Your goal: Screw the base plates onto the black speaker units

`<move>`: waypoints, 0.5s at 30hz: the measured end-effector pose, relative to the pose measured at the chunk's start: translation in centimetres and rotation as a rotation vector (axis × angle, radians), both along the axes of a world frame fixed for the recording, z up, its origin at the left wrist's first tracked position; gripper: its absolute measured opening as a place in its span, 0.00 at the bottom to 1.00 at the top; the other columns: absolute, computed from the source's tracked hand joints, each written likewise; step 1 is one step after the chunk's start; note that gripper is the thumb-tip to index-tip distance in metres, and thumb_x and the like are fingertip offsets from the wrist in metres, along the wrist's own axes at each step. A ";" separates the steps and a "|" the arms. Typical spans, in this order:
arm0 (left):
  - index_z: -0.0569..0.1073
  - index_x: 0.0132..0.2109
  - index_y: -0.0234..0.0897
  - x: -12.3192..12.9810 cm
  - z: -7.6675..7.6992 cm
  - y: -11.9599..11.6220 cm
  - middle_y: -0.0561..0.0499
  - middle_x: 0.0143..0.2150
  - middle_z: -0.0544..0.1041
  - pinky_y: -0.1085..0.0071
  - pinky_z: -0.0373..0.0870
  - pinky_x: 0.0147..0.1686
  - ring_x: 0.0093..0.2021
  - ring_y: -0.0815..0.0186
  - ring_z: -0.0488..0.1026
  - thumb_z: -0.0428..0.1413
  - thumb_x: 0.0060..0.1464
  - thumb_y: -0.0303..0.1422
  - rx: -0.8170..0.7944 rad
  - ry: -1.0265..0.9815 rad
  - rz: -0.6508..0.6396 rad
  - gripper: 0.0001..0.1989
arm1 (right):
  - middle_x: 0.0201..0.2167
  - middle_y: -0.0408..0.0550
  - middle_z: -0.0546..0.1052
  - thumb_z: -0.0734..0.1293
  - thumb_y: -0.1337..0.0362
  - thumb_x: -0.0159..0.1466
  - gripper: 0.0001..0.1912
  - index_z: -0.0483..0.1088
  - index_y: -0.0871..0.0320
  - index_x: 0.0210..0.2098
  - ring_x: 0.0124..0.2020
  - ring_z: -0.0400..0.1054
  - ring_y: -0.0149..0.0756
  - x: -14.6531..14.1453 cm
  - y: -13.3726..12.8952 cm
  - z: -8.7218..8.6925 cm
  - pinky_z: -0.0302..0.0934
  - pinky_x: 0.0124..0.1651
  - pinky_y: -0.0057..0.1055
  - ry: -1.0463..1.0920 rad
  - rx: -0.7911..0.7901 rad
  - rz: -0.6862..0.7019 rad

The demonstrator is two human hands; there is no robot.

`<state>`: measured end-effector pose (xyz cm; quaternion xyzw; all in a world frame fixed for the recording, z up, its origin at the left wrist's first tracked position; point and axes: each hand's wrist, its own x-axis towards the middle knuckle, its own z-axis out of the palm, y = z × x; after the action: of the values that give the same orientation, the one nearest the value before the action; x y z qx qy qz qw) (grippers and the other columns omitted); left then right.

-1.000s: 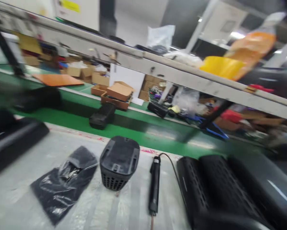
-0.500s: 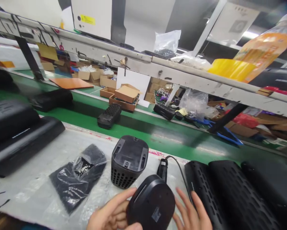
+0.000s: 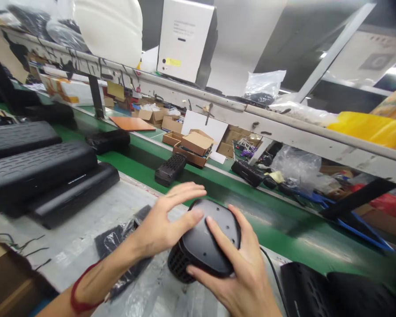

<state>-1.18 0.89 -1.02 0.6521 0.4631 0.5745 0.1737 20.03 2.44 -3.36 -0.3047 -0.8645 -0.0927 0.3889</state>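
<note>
A black rounded end cover (image 3: 196, 240) with small screw holes sits on top of a black speaker-like housing (image 3: 178, 266) with perforated sides. My right hand (image 3: 244, 268) is closed around the cover, its thumb at the near edge and fingers over the top and far side. With fingers stretched out and apart, my left hand (image 3: 166, 222) hovers at the cover's left side, its thumb touching the top. Behind my left forearm lies a black plastic bag (image 3: 113, 240), partly hidden. Whether the cover is fully seated on the housing I cannot tell.
Long black perforated housings lie at the left (image 3: 35, 171) and the right (image 3: 303, 281). A black cable (image 3: 272, 268) runs beside my right hand. Beyond the white worktop, a green conveyor belt (image 3: 141, 163) carries a small black unit (image 3: 170, 168). A white rail (image 3: 231, 103) crosses above.
The cover has moved from between my hands onto the upright housing. My right hand now grips it from above, and my left hand has moved up and forward. The view has shifted left.
</note>
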 end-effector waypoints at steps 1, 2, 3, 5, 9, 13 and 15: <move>0.80 0.54 0.38 0.0 -0.1 1.1 0.46 0.60 0.78 0.60 0.68 0.64 0.62 0.56 0.72 0.58 0.59 0.36 -0.075 0.022 -0.078 0.18 | 0.66 0.58 0.54 0.67 0.42 0.65 0.31 0.68 0.53 0.60 0.61 0.61 0.54 -0.6 1.1 0.0 0.71 0.50 0.58 -0.008 0.027 0.002; 0.79 0.56 0.36 0.1 -0.3 1.9 0.45 0.61 0.76 0.60 0.68 0.65 0.63 0.56 0.72 0.56 0.60 0.36 -0.135 0.043 -0.125 0.19 | 0.65 0.59 0.55 0.66 0.43 0.65 0.31 0.67 0.55 0.61 0.60 0.62 0.53 -0.9 1.8 -0.3 0.71 0.49 0.58 -0.010 0.040 -0.002; 0.79 0.56 0.35 0.3 -0.4 2.5 0.44 0.61 0.76 0.60 0.68 0.64 0.62 0.56 0.73 0.55 0.60 0.35 -0.160 0.069 -0.133 0.20 | 0.64 0.60 0.56 0.66 0.44 0.65 0.32 0.65 0.56 0.61 0.60 0.63 0.52 -1.0 2.3 -0.6 0.72 0.48 0.57 -0.010 0.041 -0.003; 0.81 0.53 0.35 0.8 -0.6 3.1 0.44 0.58 0.79 0.60 0.70 0.62 0.59 0.56 0.75 0.54 0.59 0.32 -0.147 0.136 -0.100 0.18 | 0.63 0.61 0.57 0.66 0.43 0.65 0.34 0.63 0.57 0.62 0.59 0.64 0.52 -0.8 2.6 -1.6 0.72 0.47 0.54 -0.004 0.033 0.002; 0.82 0.49 0.34 1.6 -1.6 3.0 0.44 0.53 0.82 0.62 0.73 0.59 0.55 0.57 0.78 0.50 0.61 0.29 -0.079 0.132 -0.122 0.17 | 0.64 0.62 0.57 0.63 0.43 0.67 0.33 0.61 0.56 0.64 0.61 0.63 0.50 -0.8 2.0 -2.8 0.72 0.50 0.49 0.036 -0.001 0.002; 0.74 0.62 0.36 0.9 -3.6 1.7 0.44 0.68 0.69 0.60 0.62 0.68 0.68 0.56 0.65 0.43 0.70 0.36 -0.105 0.028 -0.203 0.22 | 0.66 0.62 0.54 0.61 0.35 0.66 0.37 0.62 0.57 0.61 0.66 0.57 0.49 -1.0 2.2 -4.1 0.70 0.56 0.45 0.092 -0.048 0.007; 0.61 0.71 0.41 -0.8 -4.9 0.8 0.46 0.72 0.63 0.60 0.60 0.69 0.70 0.56 0.62 0.43 0.71 0.45 -0.166 0.030 -0.211 0.27 | 0.65 0.62 0.56 0.51 0.26 0.64 0.48 0.56 0.57 0.67 0.66 0.59 0.49 0.7 2.5 -5.6 0.72 0.55 0.42 0.128 -0.076 0.030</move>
<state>-2.02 1.71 -5.96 0.6892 0.4401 0.5031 0.2797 20.73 4.91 -8.94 -0.3117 -0.8451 -0.0341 0.4330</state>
